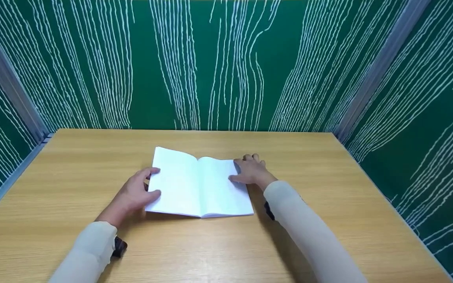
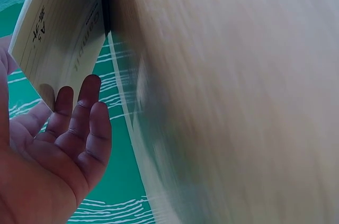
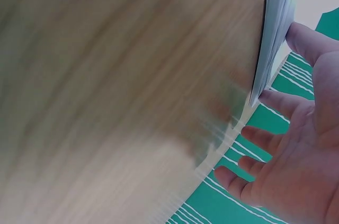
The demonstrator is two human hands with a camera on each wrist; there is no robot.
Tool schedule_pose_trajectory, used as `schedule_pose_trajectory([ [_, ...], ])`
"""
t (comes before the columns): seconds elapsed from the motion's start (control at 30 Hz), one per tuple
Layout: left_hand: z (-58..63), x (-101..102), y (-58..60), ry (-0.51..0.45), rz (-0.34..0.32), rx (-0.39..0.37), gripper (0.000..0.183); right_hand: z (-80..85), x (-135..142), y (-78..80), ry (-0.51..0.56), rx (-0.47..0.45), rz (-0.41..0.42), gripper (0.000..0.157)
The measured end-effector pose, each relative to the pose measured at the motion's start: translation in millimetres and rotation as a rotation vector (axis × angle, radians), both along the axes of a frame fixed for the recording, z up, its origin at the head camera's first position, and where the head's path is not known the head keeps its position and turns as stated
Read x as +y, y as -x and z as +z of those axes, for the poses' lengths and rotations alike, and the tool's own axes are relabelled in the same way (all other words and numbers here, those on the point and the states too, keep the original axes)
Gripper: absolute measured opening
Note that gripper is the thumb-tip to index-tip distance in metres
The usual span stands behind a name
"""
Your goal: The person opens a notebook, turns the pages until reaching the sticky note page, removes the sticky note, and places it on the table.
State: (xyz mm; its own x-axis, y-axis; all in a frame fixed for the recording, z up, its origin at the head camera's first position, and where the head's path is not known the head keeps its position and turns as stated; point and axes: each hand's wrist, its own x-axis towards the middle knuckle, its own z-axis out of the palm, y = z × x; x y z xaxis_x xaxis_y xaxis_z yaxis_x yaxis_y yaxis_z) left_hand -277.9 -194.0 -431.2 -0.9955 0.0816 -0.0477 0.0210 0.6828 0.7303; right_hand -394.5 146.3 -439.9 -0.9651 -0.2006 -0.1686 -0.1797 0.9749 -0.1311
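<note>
An open notebook [image 1: 175, 182] with blank white pages lies spread near the middle of the table. My left hand [image 1: 136, 192] pinches its left edge, the thumb over the page and fingers behind the cover. That left half is raised at an angle, and the left wrist view shows printed lettering on the outer cover [image 2: 63, 38]. At the right edge is my right hand [image 1: 252, 171], its thumb on the page and its index fingertip by the upper corner. In the right wrist view the other fingers [image 3: 233, 181] extend past the page block [image 3: 273, 38], holding nothing.
The notebook is on a wooden table [image 1: 210, 251]. Green panels [image 1: 226, 59] with wavy white lines stand behind it and at both sides, joined by grey posts [image 1: 380, 67]. Each wrist wears a dark device [image 1: 119, 247] under a light sleeve [image 1: 87, 251].
</note>
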Motion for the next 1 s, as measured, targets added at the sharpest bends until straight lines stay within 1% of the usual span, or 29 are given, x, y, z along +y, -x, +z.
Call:
schedule_pose_trajectory([
  [0.2,-0.6,-0.7,-0.2,0.004,0.004,-0.01,0.066,-0.6,-0.1,-1.5,0.013,-0.006,-0.001,0.077],
  [0.5,0.0,-0.6,-0.2,0.004,-0.003,0.015,0.068,0.7,1.8,-1.1,0.038,0.019,0.018,0.073],
  [0.73,-0.5,-1.5,0.4,-0.012,0.001,0.006,0.064,3.2,-0.8,0.4,0.031,0.024,0.03,0.067],
  [0.9,-0.2,-2.2,-0.1,-0.014,0.006,-0.006,0.063,2.0,-2.0,-1.7,0.072,0.04,0.018,0.064],
  [1.0,0.3,-2.1,0.0,-0.02,0.007,-0.015,0.064,2.2,-2.9,-2.1,0.103,0.051,0.026,0.062],
])
